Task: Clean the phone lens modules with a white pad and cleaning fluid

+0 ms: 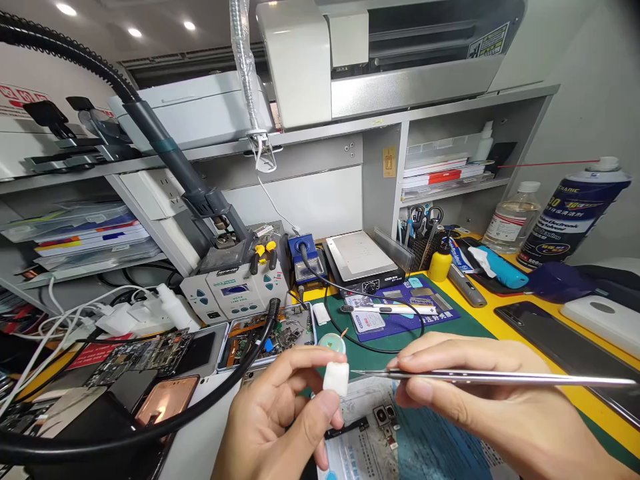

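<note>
Between the thumb and forefinger of my left hand [293, 417] is a small white pad [336, 379], held upright. My right hand [470, 393] pinches metal tweezers [480, 378], which lie level with their closed-looking tips pointing left, just beside the pad. A slight gap seems to separate tips and pad. Behind the pad stands a small round container [332, 343] with green contents. Below my hands, a blue and white printed sheet [425, 433] lies on the green mat [480, 322], and a small camera module [385, 417] rests on the sheet.
A black hose [200, 413] curves across the left side, past a tray of parts [295, 337] and circuit boards [143, 357]. Farther back are a rework station [235, 290] and a hot plate [360, 257]. On the right are a dark phone [555, 333] and a spray can [575, 213].
</note>
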The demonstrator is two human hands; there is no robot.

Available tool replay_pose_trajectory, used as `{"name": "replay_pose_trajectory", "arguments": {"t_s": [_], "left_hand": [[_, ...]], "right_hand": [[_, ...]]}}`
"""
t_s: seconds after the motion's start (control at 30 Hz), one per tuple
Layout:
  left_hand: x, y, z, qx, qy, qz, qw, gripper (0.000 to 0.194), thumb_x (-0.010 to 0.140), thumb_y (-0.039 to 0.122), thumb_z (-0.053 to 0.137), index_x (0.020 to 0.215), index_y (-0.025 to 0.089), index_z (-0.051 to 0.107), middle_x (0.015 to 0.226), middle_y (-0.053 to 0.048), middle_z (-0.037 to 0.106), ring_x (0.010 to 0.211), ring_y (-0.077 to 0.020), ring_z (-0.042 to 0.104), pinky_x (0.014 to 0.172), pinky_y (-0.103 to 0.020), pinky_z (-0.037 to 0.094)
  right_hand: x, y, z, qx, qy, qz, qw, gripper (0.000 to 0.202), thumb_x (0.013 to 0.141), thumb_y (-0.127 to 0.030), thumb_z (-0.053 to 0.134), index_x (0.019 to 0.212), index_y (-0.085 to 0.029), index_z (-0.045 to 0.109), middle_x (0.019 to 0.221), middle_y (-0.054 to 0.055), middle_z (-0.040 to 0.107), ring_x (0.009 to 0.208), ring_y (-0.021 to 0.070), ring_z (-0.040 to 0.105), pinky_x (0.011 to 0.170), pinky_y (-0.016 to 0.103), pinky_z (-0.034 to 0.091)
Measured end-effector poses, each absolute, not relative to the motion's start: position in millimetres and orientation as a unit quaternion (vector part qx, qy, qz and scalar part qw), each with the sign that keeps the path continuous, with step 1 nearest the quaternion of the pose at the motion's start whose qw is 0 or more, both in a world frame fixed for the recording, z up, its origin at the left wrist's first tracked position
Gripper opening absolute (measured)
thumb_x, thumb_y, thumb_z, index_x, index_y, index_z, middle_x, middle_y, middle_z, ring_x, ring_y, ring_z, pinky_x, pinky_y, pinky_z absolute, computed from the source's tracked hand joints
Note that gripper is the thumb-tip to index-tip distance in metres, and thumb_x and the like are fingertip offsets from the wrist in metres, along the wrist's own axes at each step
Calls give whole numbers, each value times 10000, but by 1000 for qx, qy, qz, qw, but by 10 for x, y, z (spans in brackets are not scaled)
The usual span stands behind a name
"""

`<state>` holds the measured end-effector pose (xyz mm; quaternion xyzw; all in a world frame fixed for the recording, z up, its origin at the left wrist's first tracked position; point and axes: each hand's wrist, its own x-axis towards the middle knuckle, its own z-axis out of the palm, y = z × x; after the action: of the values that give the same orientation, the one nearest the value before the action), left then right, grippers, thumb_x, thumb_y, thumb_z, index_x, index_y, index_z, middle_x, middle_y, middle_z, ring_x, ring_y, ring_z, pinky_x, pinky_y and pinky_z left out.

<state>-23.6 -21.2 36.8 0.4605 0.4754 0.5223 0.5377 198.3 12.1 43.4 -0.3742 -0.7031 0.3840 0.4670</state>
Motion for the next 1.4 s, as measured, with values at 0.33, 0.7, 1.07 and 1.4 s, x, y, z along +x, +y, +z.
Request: {"name": "replay_pose_trajectory", "arguments": {"t_s": [0.33, 0.7, 1.07, 1.4], "left_hand": [[-266, -219, 377, 477, 483, 495, 542, 513, 748, 547, 799, 1059, 143, 739, 781, -41, 651, 512, -79, 556, 434, -160, 471], [-334, -199, 296, 502, 477, 469, 548, 465, 839, 533, 715, 1126, 168, 698, 692, -21, 662, 458, -67, 516, 469, -180, 426], [-322, -201, 312, 483, 465, 476, 569, 472, 804, 518, 763, 1099, 152, 724, 657, -24, 680, 460, -83, 576, 450, -167, 470], [-280, -196, 332, 456, 432, 500, 596, 442, 756, 474, 824, 1045, 147, 753, 939, -117, 738, 632, -144, 661, 410, -165, 521]], "right_hand": [[1970, 79, 413, -384, -683, 431, 447, 93, 819, -281, 794, 884, -332, 837, 929, 14, 817, 786, 213, 777, 682, 231, 664], [1994, 104, 432, -358, -687, 460, 433, 100, 852, -245, 770, 861, -322, 833, 866, -4, 805, 726, 164, 763, 677, 191, 637], [1974, 100, 391, -383, -660, 487, 425, 120, 839, -280, 790, 949, -316, 824, 991, 17, 796, 786, 198, 784, 719, 228, 661], [1975, 102, 369, -361, -666, 486, 436, 146, 828, -230, 804, 899, -353, 834, 914, -15, 809, 777, 156, 772, 707, 182, 643]]}}
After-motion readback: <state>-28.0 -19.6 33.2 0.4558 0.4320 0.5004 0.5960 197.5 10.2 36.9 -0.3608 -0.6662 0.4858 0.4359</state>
